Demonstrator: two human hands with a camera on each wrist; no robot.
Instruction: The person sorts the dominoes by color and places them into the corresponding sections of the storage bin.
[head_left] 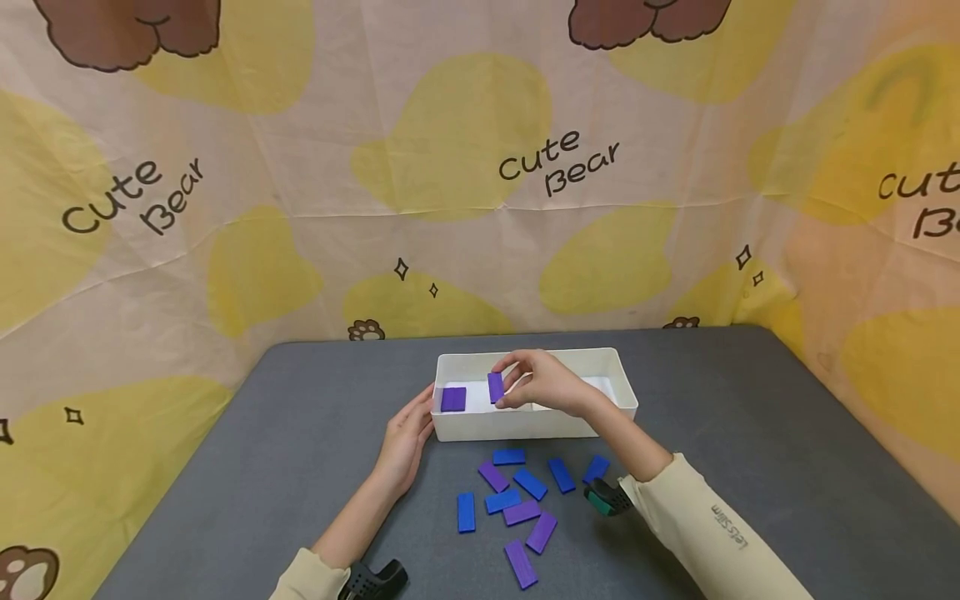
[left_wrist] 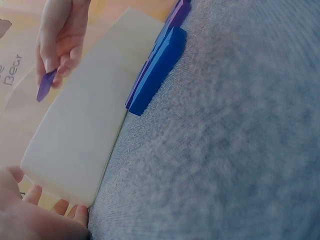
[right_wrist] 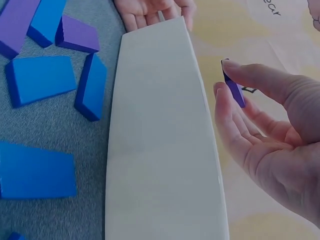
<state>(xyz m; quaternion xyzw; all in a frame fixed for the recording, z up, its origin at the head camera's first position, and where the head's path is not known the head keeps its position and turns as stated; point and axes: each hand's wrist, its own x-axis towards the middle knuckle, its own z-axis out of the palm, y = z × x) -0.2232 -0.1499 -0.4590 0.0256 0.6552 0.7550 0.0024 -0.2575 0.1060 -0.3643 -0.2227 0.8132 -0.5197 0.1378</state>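
My right hand [head_left: 546,383] pinches a purple block [head_left: 496,387] between thumb and fingertips, above the white box [head_left: 517,427]. In the right wrist view the same purple block [right_wrist: 235,91] hangs from the right hand [right_wrist: 280,130], past the box's rim. My left hand [head_left: 405,442] rests against the box's left end, its fingers extended; in the left wrist view the left hand [left_wrist: 37,215] has its fingertips on the box wall [left_wrist: 85,120]. Inside the box, at the left, lies purple [head_left: 453,399].
Several blue blocks [head_left: 467,512] and purple blocks [head_left: 521,564] lie scattered on the grey table [head_left: 315,467] in front of the box. A printed cloth [head_left: 450,167] hangs behind the table.
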